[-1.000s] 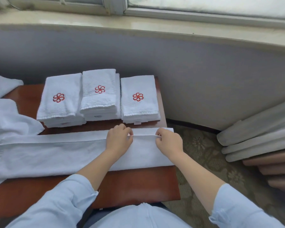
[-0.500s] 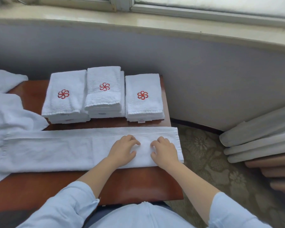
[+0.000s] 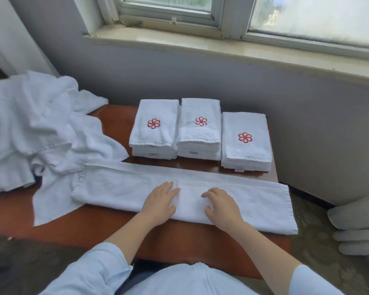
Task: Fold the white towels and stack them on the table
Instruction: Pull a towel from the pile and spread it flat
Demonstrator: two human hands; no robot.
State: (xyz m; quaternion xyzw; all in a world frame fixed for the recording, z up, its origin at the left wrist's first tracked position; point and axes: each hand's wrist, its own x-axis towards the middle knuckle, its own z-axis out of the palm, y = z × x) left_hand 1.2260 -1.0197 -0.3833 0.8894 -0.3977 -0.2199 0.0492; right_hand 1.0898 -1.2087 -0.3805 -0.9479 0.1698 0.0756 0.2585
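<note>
Head view: long folded towel strip (image 3: 119, 186) lay across wooden table (image 3: 179, 241), near front edge. Left hand (image 3: 160, 201) and right hand (image 3: 221, 206) rested flat on its middle, fingers relaxed, near each other but apart. Three folded stacks (image 3: 200, 126) stood behind strip; loose towel heap (image 3: 41, 124) at left

Long white towel strip (image 3: 119, 188) lies across the near part of the table (image 3: 107, 235), folded lengthwise; its right end overhangs the table edge. Left hand (image 3: 160, 201) and right hand (image 3: 221, 206) rest palm down on the strip's middle, fingers extended, a small gap between them. Behind the strip, three stacks of folded towels in a row: left stack (image 3: 155, 128), middle stack (image 3: 199, 126), right stack (image 3: 245, 139), each topped by a red pinwheel emblem. Left and middle stacks touch. Heap of unfolded towels (image 3: 36, 128) covers the table's left end, reaching under the strip's left end.
</note>
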